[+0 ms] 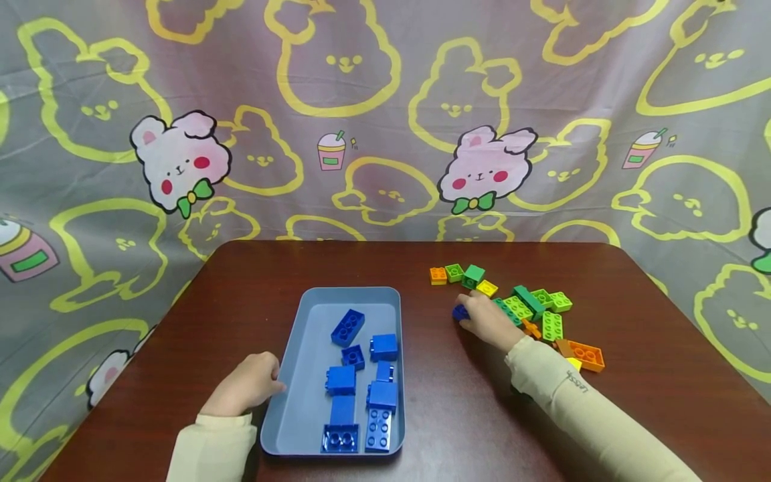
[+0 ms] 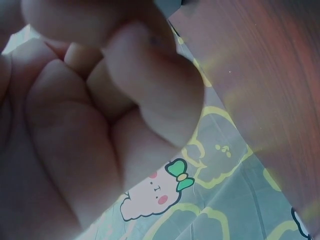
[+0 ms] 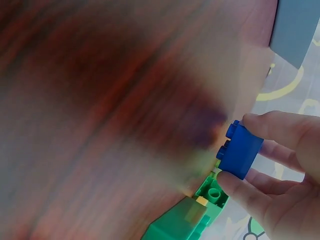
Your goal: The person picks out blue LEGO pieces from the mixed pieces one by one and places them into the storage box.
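Observation:
My right hand [image 1: 482, 320] pinches a blue toy brick [image 3: 241, 151] between the thumb and fingertips; its studs face away from the palm in the right wrist view. In the head view the brick peeks out at the fingertips, just left of the coloured bricks. My left hand [image 1: 248, 381], fingers loosely curled, lies at the left rim of a grey-blue tray [image 1: 292, 348], its thumb side touching or nearly touching the rim. Nothing shows inside the curled fingers in the left wrist view. Several blue bricks [image 1: 348, 327] lie in the tray, mostly along its right side.
Right of the tray, loose green bricks [image 1: 528, 301], yellow bricks [image 1: 486, 288] and orange bricks [image 1: 585, 355] are scattered around the right hand and forearm. A dark brown table [image 1: 421, 402] carries everything. Behind it hangs a patterned cloth [image 1: 385, 134].

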Available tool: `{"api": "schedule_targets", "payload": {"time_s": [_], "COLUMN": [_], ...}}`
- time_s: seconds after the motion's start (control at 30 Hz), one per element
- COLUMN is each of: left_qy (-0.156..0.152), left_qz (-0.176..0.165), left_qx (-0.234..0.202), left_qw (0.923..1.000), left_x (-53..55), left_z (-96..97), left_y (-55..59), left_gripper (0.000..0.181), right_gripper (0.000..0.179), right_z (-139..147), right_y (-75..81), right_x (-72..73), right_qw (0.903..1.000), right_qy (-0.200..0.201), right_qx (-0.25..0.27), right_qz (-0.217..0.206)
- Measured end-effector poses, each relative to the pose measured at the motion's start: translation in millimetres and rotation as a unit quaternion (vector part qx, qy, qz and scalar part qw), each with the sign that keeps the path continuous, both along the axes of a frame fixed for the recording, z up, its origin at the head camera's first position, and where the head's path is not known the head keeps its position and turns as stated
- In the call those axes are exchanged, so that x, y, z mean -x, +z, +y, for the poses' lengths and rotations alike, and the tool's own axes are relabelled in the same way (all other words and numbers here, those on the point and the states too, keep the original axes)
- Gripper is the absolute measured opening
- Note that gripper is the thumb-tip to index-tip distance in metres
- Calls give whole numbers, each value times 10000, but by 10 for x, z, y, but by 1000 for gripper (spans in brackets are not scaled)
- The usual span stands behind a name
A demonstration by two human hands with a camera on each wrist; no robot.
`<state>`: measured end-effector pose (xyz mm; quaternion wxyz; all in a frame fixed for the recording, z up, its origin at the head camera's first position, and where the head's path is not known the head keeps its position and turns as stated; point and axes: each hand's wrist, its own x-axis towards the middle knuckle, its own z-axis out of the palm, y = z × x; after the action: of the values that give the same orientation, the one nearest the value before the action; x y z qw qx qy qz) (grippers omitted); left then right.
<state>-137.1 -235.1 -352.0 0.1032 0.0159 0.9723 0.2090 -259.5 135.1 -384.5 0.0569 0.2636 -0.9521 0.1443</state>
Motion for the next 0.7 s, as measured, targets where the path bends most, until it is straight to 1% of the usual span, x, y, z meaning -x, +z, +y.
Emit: {"api": "schedule_targets", "payload": {"time_s": [0.13,0.33,0.43,0.6,0.7], "left_qy": [-47,-72,-61,2,3], "left_qz": [92,182,143,-4,9], "left_qx": [36,71,63,17,14], "left_qw": [9999,9998,9999,10000,10000], "left_x": [-4,1,4,12,14], "left_z": [-12,-18,-18,-14,-15], "left_y": [-7,-11,-10,-15,-18], "left_gripper": [41,41,41,41,41], "right_gripper": [31,28,29,31,32], "right_z": [-31,-104,-151,-222,-253], "right_y": [26,74,105,153,178], "right_x": [-18,-21,-26,-53,-63], "right_qw": [10000,9996,9993,9991,9988], "right_qy": [9,143,205,269,311], "right_qx": [54,68,127,260,287], "right_qz": [63,244,283,217,261]}}
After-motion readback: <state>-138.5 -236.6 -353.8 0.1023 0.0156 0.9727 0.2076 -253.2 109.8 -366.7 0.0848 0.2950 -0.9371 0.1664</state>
